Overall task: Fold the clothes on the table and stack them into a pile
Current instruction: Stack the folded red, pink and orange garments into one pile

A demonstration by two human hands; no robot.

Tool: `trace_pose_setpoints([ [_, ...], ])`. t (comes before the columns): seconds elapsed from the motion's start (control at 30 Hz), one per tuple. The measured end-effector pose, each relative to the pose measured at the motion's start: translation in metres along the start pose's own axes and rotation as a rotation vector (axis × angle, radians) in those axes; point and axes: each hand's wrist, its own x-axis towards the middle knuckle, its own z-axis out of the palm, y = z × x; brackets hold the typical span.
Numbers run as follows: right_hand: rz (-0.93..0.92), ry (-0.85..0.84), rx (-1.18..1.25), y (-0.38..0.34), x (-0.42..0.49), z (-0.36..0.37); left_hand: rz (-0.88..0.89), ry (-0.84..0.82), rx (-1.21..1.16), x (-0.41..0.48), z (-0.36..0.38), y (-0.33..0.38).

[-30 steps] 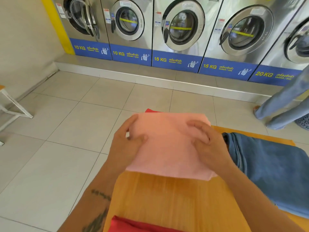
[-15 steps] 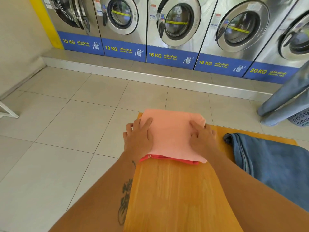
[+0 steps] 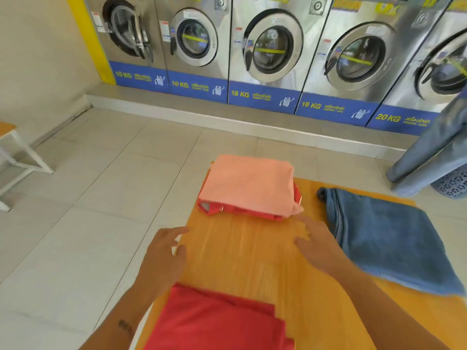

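Both hands now off pink garment

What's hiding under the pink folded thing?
A red garment lies under the pink folded cloth; only its near and right edges peek out. Whether anything else lies beneath is covered.

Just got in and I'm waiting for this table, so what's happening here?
A person is folding laundry on a wooden table in front of washing machines. A folded pink garment sits on a folded red one at the far edge. Both hands, left hand and right hand, are open and empty above the bare wood. A red cloth near the person and a blue towel to the right lie apart from the pile.
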Motion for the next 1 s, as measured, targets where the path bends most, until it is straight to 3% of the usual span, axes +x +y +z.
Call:
trace_pose_setpoints([
  [0.13,0.226,-0.337,0.142,0.025,-0.078,0.024,-0.177,-0.085,0.114,-0.095,-0.005,-0.025],
  [0.2,0.265,-0.402,0.187,0.035,-0.111,0.04,-0.23,-0.145,0.226,-0.134,-0.003,-0.028],
  [0.3,0.242,-0.419,0.333,0.039,-0.156,0.062,-0.338,-0.098,0.361,-0.174,0.005,-0.031],
  [0.47,0.212,-0.364,0.522,0.046,-0.194,0.086,-0.393,-0.105,0.042,-0.203,0.009,-0.02],
  [0.73,0.143,-0.067,0.418,0.047,-0.187,0.057,-0.012,-0.077,-0.104,-0.219,0.043,0.022],
  [0.8,0.121,-0.008,0.415,0.049,-0.184,0.041,-0.014,-0.099,-0.115,-0.21,0.053,0.024],
  [1.0,0.169,-0.07,0.459,0.072,-0.178,0.039,-0.089,-0.286,-0.069,-0.17,0.06,0.008],
])
